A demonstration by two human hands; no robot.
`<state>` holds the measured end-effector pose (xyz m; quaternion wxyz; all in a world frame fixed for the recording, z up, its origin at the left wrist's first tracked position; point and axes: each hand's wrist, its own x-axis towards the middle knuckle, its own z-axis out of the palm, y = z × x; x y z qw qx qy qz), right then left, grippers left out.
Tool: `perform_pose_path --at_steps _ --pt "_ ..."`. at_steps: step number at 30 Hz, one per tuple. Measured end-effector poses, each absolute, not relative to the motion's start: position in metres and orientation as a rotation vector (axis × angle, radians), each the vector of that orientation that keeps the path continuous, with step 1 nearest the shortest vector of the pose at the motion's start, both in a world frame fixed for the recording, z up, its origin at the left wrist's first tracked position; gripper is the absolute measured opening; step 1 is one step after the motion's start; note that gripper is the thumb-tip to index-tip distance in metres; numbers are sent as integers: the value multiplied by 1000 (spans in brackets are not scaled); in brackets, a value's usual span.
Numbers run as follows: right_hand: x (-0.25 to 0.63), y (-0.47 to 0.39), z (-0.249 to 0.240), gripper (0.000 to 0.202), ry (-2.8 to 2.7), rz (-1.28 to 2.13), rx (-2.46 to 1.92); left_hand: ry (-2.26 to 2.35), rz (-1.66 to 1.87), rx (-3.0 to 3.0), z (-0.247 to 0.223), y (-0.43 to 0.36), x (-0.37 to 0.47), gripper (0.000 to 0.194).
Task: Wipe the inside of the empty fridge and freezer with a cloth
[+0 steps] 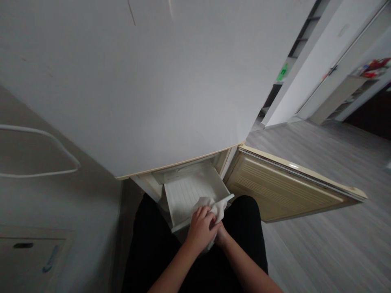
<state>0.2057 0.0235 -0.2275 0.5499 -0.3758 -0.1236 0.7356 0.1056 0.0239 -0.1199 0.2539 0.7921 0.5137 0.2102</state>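
My one white cloth point(219, 208) lies at the near right rim of the one pulled-out drawer point(195, 185), my left hand point(200, 226) clamped on it; whether my right hand point(221, 234), partly hidden, grips I cannot tell. Leaning hard there could tip the drawer, or my right knee point(249, 215) could knock the one open door point(284, 185).

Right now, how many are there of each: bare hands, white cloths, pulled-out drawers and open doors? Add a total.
Hands, left hand and right hand: 2
White cloth: 1
Pulled-out drawer: 1
Open door: 1
Total: 5
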Motion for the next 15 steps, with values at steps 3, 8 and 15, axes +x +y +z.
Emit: perform_pose_path --at_steps 3,8,15 --pt "208 26 -207 48 -145 1825 -880 1509 518 2346 -117 21 106 10" --pt "213 18 -191 65 -102 2074 -633 1686 352 2347 -105 14 112 43" --pt "203 17 -197 44 -130 2088 -720 1709 296 2291 -103 18 121 42"
